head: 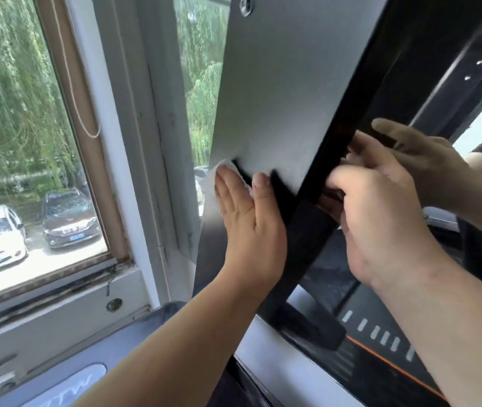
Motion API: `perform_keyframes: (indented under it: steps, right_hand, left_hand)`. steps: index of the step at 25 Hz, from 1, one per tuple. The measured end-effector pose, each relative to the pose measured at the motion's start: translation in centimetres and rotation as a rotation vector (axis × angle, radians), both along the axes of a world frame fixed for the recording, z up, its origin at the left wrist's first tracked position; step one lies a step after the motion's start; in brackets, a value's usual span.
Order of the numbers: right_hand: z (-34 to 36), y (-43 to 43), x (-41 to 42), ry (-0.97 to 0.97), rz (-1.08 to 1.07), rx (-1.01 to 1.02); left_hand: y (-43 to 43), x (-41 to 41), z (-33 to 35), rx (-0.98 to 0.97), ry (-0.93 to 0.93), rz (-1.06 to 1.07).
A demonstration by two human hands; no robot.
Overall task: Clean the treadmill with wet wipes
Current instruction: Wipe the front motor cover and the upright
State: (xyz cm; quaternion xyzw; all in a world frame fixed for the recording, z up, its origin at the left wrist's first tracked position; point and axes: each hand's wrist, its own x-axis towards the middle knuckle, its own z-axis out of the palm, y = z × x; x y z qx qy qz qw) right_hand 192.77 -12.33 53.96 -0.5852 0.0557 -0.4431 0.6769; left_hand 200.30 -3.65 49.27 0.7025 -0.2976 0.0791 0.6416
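Silver treadmill upright panel (278,98) is carrying a white wet wipe (210,180), lying flat against its lower left edge; black frame bar (360,107) is running alongside.

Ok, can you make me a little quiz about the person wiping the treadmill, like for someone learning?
1. True or false: the left hand presses the white wet wipe flat against the grey metal upright panel.
2. What do the fingers of the right hand curl round?
A. the glossy black edge strip of the upright
B. a spray bottle
C. the window cord
3. Fill in: through the window, two parked ____ show outside.

Key: 1 true; 2 A; 3 cars.
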Motion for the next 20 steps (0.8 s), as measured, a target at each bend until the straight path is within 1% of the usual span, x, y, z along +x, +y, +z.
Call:
perform_keyframes:
  steps: [1,2,4,5,6,7,8,10,11,12,13,14,15,16,17,18,19,20]
  right_hand:
    - [0.6,0.1,-0.4,-0.001,-0.008,-0.006]
    - [0.9,0.1,-0.8,-0.031,-0.002,-0.024]
    - [1.7,0.3,-2.0,-0.080,0.048,-0.063]
    - [2.0,1.6,-2.5,-0.069,0.066,-0.053]
    - [2.5,-0.2,-2.5,-0.084,0.074,-0.019]
    - [3.2,-0.5,-3.2,-0.061,0.115,0.016]
    - [3.0,-1.3,-3.8,-0.046,0.155,-0.007]
    - [2.5,-2.6,-4.7,-0.049,0.189,-0.113]
    - [3.0,-1.6,-5.9,-0.056,0.176,-0.147]
    - [3.6,-0.6,-6.5,-0.033,0.182,-0.147]
    - [4.1,0.2,-6.3,-0.001,0.195,-0.174]
    - [4.1,0.4,-5.8,0.007,0.180,-0.183]
    - [4.3,2.1,-5.9,-0.005,0.198,-0.107]
    - [4.7,0.5,-5.4,-0.039,0.232,-0.079]
    - [5.0,0.9,-5.3,-0.040,0.258,-0.037]
    - [5.6,0.3,-4.9,-0.050,0.237,-0.042]
    - [6.4,0.3,-4.4,-0.069,0.185,-0.033]
    - [7.1,0.2,-4.4,-0.104,0.159,-0.062]
  left_hand:
    - [0.0,-0.6,0.5,0.016,-0.027,0.002]
    - [0.0,-1.3,1.1,0.039,-0.105,0.007]
    - [-0.2,-2.6,2.6,0.065,-0.357,0.011]
    - [-0.4,-3.1,3.2,0.068,-0.465,0.010]
    - [-0.5,-3.3,3.4,0.070,-0.524,0.009]
    - [-0.6,-3.2,3.3,0.060,-0.521,0.017]
    - [-0.6,-2.8,3.0,0.054,-0.441,0.033]
    - [-0.1,-2.7,3.1,0.062,-0.092,0.043]
    - [0.2,-2.7,3.4,0.062,0.049,0.022]
    - [0.4,-3.0,4.1,0.057,0.071,-0.004]
    - [0.4,-3.6,5.1,0.050,-0.028,-0.016]
    - [0.0,-4.7,6.3,0.036,-0.202,-0.023]
    - [-0.6,-6.0,7.4,0.024,-0.380,-0.034]
    - [-1.2,-7.0,8.1,0.007,-0.513,-0.033]
    - [-1.7,-7.4,8.5,-0.014,-0.584,-0.013]
    - [-2.1,-7.0,8.5,-0.023,-0.586,0.017]
    - [-2.2,-6.4,8.4,-0.013,-0.506,0.049]
    - [-2.0,-5.6,8.6,0.003,-0.328,0.075]
